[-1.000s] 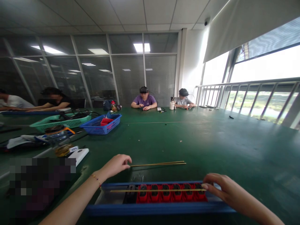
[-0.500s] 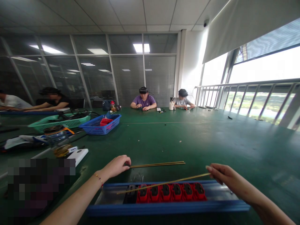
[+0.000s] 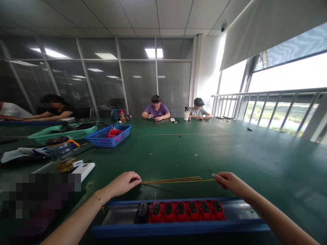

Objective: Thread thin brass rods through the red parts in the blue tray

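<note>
My left hand (image 3: 127, 180) is closed at the left ends of thin brass-coloured rods (image 3: 173, 179), thumb and fingertips together. Pinched between the thumb and forefinger of my right hand (image 3: 228, 180) is the right end of the lowest rod, which is a little longer to the right than the others. These rods lie nearly parallel, just above or on the table behind a blue-edged metal channel (image 3: 240, 207). Inside that channel sits a row of several red sockets (image 3: 181, 211) with black inserts, and one black socket (image 3: 142, 211) at their left.
Left of my hands are a white flat box (image 3: 87, 170), a clear jar (image 3: 61, 151), a blue basket (image 3: 109, 139) with a red part, and a green basket (image 3: 58, 134) with cables. Several people sit at the far and left sides of the green table (image 3: 163, 149).
My right hand has moved left and away from me, bringing its rod off the channel and beside the other rods. The rod's left end now meets my left hand.
</note>
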A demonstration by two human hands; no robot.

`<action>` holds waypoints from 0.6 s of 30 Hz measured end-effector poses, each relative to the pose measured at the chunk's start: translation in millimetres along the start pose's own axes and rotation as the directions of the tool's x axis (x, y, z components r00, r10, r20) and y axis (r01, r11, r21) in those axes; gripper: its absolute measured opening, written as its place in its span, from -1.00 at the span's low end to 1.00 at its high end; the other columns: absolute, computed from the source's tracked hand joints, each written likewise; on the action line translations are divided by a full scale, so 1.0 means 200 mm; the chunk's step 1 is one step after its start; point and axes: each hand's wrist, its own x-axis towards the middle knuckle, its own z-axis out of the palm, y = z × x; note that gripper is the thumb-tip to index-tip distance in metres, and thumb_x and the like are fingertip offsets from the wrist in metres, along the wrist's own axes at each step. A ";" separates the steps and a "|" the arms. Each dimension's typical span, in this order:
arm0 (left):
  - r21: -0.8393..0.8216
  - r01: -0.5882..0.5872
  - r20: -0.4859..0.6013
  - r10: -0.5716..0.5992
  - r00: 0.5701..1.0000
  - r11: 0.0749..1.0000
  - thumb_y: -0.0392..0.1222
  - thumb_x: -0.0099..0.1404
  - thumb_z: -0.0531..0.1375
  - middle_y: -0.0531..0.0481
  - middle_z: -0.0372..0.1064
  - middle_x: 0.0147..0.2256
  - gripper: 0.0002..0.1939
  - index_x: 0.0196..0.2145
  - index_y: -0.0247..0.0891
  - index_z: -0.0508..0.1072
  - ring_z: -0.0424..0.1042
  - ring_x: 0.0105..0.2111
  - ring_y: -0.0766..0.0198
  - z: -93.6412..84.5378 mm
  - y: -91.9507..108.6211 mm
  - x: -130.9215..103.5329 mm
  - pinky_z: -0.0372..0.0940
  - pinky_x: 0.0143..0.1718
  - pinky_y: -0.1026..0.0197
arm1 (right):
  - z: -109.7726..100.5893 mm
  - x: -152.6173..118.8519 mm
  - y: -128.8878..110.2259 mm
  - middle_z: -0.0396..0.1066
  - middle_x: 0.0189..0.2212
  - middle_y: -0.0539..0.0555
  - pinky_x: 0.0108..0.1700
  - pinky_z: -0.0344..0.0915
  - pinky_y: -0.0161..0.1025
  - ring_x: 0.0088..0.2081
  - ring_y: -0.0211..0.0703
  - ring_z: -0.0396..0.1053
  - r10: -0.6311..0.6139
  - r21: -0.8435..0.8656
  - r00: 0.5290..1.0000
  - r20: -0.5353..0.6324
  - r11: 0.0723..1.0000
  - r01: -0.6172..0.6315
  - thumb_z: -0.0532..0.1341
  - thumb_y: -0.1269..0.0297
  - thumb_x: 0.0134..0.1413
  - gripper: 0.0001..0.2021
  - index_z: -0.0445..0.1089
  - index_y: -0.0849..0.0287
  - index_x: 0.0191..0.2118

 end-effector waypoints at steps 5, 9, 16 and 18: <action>0.048 0.005 -0.005 -0.005 1.000 0.999 0.12 0.13 0.07 -0.02 0.37 -0.25 -0.61 -0.21 -0.16 0.42 0.34 -0.28 0.22 -0.01 0.02 -0.02 0.20 -0.26 0.27 | 0.07 0.08 -0.06 0.29 -0.62 -0.06 -0.53 0.11 -0.38 -0.57 -0.31 0.19 -0.114 -0.065 0.978 0.174 0.990 0.127 0.12 0.02 -0.04 -0.67 0.38 0.23 -0.42; 0.161 -0.061 -0.018 0.065 0.998 0.985 0.01 0.12 0.13 -0.01 0.35 -0.20 -0.69 -0.18 -0.12 0.40 0.31 -0.17 0.18 0.00 0.00 -0.02 0.16 -0.16 0.23 | 0.12 0.16 -0.08 0.40 -0.52 0.00 -0.44 0.17 -0.34 -0.46 -0.22 0.31 -0.175 -0.293 0.962 0.208 0.927 0.232 0.16 0.21 -0.08 -0.82 0.41 0.18 -0.38; 0.349 -0.112 0.014 0.115 0.993 0.931 -0.23 0.15 0.11 0.00 0.40 -0.23 -0.78 -0.22 -0.11 0.41 0.33 -0.19 0.17 0.02 0.04 0.02 0.14 -0.16 0.21 | 0.21 0.19 -0.14 0.41 -0.33 0.09 -0.31 0.12 -0.25 -0.22 -0.06 0.32 -0.295 -0.716 0.940 0.172 0.618 0.325 0.05 0.38 0.00 -0.83 0.39 0.12 -0.39; 0.365 -0.116 0.029 0.114 0.993 0.924 -0.27 0.14 0.09 0.01 0.41 -0.26 -0.79 -0.24 -0.12 0.41 0.34 -0.21 0.18 0.02 0.04 0.04 0.15 -0.19 0.22 | 0.23 0.19 -0.15 0.39 -0.29 0.12 -0.28 0.11 -0.24 -0.18 -0.04 0.30 -0.307 -0.733 0.932 0.195 0.586 0.346 0.04 0.39 0.01 -0.83 0.36 0.13 -0.34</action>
